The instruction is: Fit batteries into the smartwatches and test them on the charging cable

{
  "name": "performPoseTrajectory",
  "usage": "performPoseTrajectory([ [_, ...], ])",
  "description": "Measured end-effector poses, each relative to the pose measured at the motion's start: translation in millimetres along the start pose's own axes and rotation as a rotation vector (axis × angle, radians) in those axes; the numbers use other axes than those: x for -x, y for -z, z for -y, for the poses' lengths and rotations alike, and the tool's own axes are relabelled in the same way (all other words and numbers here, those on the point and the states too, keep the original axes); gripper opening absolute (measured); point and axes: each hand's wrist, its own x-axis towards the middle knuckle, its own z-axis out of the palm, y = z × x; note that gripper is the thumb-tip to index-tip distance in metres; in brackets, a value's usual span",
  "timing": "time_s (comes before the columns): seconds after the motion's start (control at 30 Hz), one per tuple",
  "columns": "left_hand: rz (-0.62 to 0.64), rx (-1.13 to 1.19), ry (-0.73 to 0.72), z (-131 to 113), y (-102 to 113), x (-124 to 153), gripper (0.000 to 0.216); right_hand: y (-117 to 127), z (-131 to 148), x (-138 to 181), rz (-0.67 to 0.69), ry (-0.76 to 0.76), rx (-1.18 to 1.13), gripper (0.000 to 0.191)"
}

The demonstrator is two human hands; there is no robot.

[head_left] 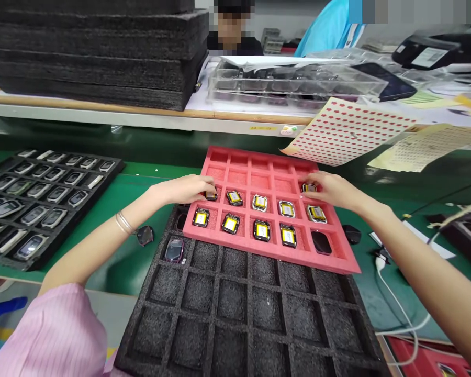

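Observation:
A pink foam tray (261, 179) lies across the far end of a black foam tray (235, 276). My left hand (194, 188) is closed on the pink tray's left edge, its fingertips reaching into an end compartment and partly covering a watch module there. At the opposite edge my right hand (328, 189) grips the tray, with fingertips beside another watch module (309, 188). Several watch modules with yellow-edged labels, such as this one (261, 230), fill the two nearer rows. One dark watch module (322, 242) shows no label. In the black tray sits a purple-framed watch module (175, 251).
Another black tray (63, 238) of watch modules stands at the left. A loose module (145, 235) lies on the green table (121, 256). Behind are stacked black foam (94, 57), clear plastic trays (294, 84), a red-dotted sheet (345, 131) and a person (235, 36). A white cable (400, 309) runs right.

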Motion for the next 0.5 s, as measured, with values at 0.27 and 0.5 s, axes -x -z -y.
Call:
performPoseTrajectory([
  [0.27, 0.079, 0.018, 0.030, 11.1, 2.9, -18.0, 0.027, -0.4, 29.5, 27.9, -0.335, -0.190, -0.081, 0.020],
  [0.5, -0.015, 0.185, 0.015, 25.3, 1.4, -17.9, 0.023, 8.0, 56.6, 41.6, -0.448, -0.301, -0.630, 0.038],
])
